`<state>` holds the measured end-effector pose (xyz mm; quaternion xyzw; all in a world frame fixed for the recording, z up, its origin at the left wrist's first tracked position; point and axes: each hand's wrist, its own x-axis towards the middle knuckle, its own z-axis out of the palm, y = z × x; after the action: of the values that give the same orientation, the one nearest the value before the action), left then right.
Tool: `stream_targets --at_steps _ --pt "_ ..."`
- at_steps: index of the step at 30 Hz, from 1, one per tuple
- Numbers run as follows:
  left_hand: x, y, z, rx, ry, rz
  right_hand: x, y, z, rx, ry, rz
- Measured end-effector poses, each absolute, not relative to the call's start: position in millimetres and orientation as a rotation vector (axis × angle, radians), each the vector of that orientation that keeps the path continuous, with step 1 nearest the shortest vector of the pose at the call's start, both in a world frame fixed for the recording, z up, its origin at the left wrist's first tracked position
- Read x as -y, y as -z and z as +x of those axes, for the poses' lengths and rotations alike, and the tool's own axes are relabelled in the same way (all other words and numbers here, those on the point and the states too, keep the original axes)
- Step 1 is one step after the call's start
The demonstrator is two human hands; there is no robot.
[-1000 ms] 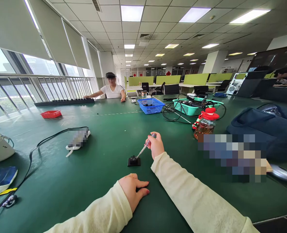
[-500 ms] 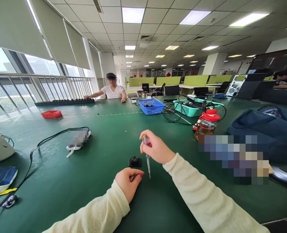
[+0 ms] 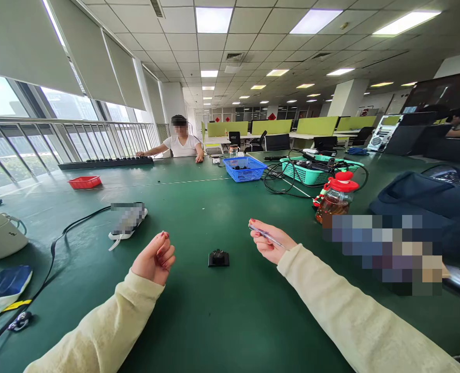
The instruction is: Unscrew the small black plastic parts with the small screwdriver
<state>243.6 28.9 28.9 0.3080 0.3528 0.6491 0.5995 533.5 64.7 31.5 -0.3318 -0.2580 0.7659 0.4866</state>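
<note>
A small black part (image 3: 218,257) rests on the green table (image 3: 230,316), between my two hands. My left hand (image 3: 155,257) is raised to the left of it, with the fingers curled in and the thumb against them; whether something small is inside is hidden. To the right of the part, my right hand (image 3: 269,242) is closed on a thin screwdriver (image 3: 267,235), which lies slanted across the fingers with its shaft toward the wrist. Neither hand touches the black part.
Beyond are a blue basket (image 3: 244,171), a green basket (image 3: 311,175) with cables, and a red tray (image 3: 85,182). A red-lidded jar (image 3: 335,199) and a dark bag (image 3: 428,207) stand right. A person (image 3: 181,140) sits across the table.
My left hand has moved left and up, away from the black part, and its fingers have curled. My right hand has moved right, and the screwdriver has turned from upright to slanted along the hand.
</note>
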Motion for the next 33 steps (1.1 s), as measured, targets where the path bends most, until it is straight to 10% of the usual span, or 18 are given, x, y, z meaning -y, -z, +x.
stream_targets --at_steps 33 --pt "-39 5 250 -1.124 -1.102 0.837 -64 -9 517 0.773 -1.958 -0.994"
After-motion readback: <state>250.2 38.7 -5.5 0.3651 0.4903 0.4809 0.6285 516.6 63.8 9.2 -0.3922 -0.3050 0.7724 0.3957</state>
